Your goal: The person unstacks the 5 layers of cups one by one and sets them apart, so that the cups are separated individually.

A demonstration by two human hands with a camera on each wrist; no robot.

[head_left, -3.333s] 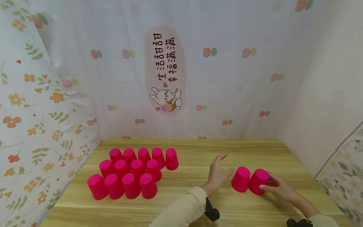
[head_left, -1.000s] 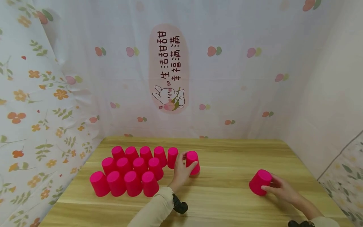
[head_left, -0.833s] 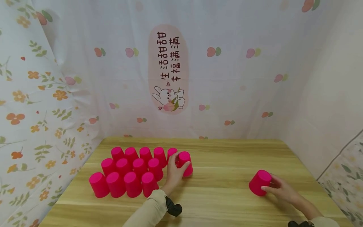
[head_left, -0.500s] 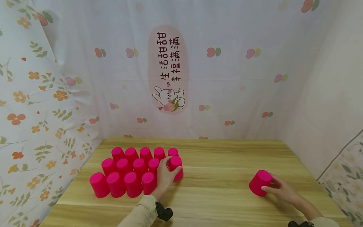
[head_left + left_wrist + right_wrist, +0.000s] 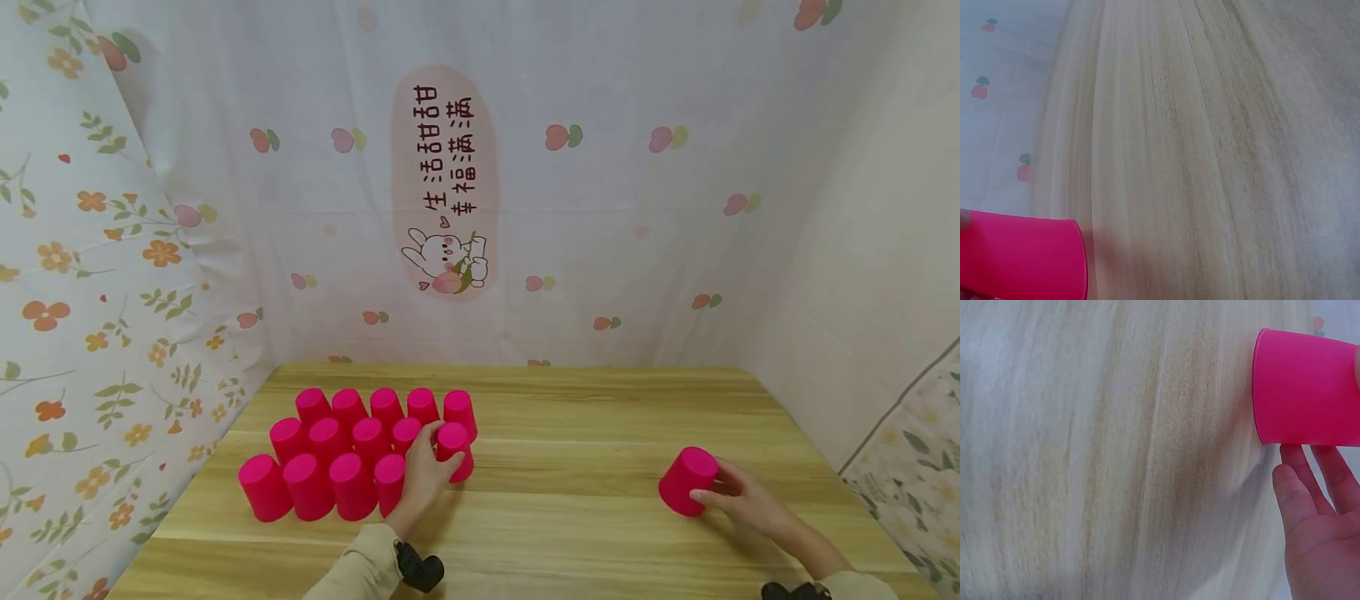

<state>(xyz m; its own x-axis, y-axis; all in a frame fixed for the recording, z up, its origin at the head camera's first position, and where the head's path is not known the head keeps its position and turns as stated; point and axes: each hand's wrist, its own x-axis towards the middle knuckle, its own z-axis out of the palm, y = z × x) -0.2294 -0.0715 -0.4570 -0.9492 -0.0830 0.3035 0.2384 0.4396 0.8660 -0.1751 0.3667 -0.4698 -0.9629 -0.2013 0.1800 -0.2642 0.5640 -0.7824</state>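
At the right end of the middle row, my left hand (image 5: 425, 477) grips an upside-down pink cup (image 5: 452, 440), thumb on its near side and fingers behind. The left wrist view catches that cup (image 5: 1025, 257) low in the corner, its rim close to the wood. Far to the right, my right hand (image 5: 750, 500) holds a lone pink cup (image 5: 686, 482), also upside down, between thumb and fingers. In the right wrist view the fingers (image 5: 1297, 481) lie along the underside of this cup (image 5: 1307, 387) as the camera sees it.
Several upside-down pink cups stand in three rows at the left of the wooden table (image 5: 555, 517): a back row (image 5: 386, 410), a middle row (image 5: 326, 440) and a front row (image 5: 309, 487). A printed white curtain (image 5: 600, 208) hangs behind the table.
My left hand has taken a cup from beside the right hand's cup and carried it left, lately toward me, to the middle row's end. My right hand keeps its cup in place.
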